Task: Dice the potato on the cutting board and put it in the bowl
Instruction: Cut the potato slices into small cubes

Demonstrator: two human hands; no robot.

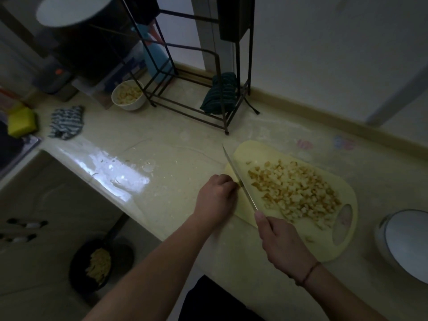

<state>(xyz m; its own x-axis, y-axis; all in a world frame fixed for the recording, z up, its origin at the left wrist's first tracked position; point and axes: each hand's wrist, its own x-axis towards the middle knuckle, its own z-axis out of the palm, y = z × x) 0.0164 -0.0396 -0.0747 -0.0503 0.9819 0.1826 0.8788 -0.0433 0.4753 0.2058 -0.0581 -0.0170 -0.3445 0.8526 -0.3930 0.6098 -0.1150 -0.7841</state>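
Dim kitchen: pale countertop (pixel 162 144), white wall (pixel 324 54), black wire rack (pixel 196 72).

Black wire rack (pixel 199 72) stands at back of bench (pixel 139 140); dark striped cloth (pixel 220 93) bundled inside its base. Second striped cloth (pixel 66 122) lies crumpled at left, yellow sponge (pixel 22 121) beside it. Blue bottle (pixel 155 56) behind rack. Dark pan (pixel 102 265) holding pale scraps sits on floor.

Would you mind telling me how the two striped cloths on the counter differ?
The pale striped cloth lies crumpled flat on the open counter; the dark green striped cloth stands bunched up inside the black wire rack. The first is lighter, the second much darker. Both are striped.
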